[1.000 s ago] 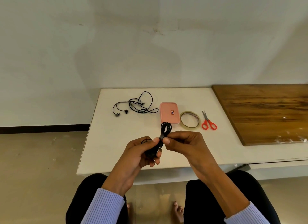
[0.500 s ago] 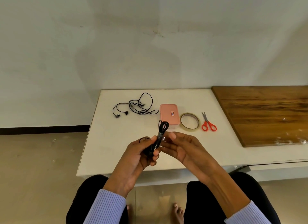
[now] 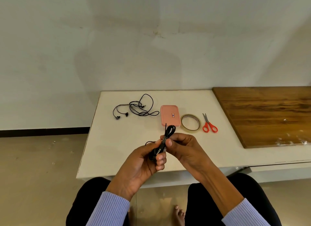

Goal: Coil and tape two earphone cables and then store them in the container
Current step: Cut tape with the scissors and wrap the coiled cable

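I should keep the loops of the coiled black earphone cable (image 3: 168, 134) tight and even, so the tape can close around it. My left hand (image 3: 146, 160) grips its lower part with curled fingers; my right hand (image 3: 182, 145) pinches the middle. The bundle is above the white tabletop (image 3: 117, 141), near the pink plastic container (image 3: 169, 115).

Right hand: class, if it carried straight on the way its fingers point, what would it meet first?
The right hand points left at the coiled cable it pinches, so next probably the left hand just beyond; depth unclear.
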